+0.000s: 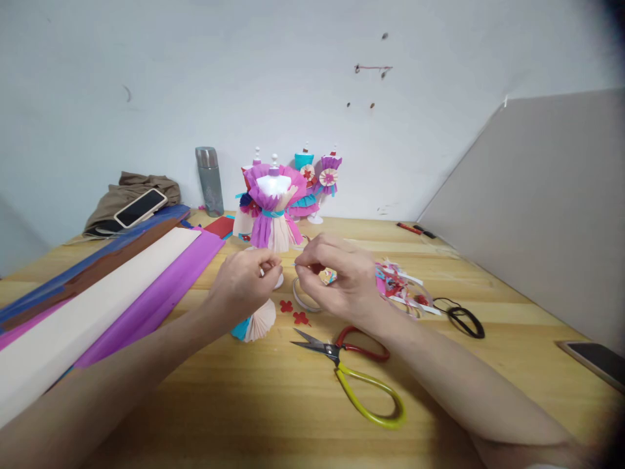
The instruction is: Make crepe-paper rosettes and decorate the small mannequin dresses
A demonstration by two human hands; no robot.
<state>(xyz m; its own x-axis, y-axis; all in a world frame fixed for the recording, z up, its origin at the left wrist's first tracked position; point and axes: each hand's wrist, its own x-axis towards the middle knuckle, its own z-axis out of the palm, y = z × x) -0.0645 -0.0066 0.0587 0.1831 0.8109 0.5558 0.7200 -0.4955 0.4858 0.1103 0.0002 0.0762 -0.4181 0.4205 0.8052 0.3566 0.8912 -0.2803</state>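
Both hands are raised above the wooden table, a small gap between their fingertips. My left hand (247, 280) is closed in a pinch; what it holds, if anything, is too small to make out. Facing it, my right hand (342, 273) pinches too, with a tiny pale speck at its fingertips that I cannot name. Below the left hand lies a pleated paper rosette (261, 320) in cream and blue. Red paper flowers (286, 306) lie between the hands. Nearer me rest open scissors (334, 352) with red and yellow handles. A miniature dress form (274, 212) in purple and cream paper stands behind.
More dressed forms (328, 179) stand at the back near a grey bottle (209, 182). Long crepe paper sheets (112, 286) cover the left side, with a phone (140, 208) beyond. Paper scraps (398, 283), a black cord (466, 321) and another phone (598, 361) lie right.
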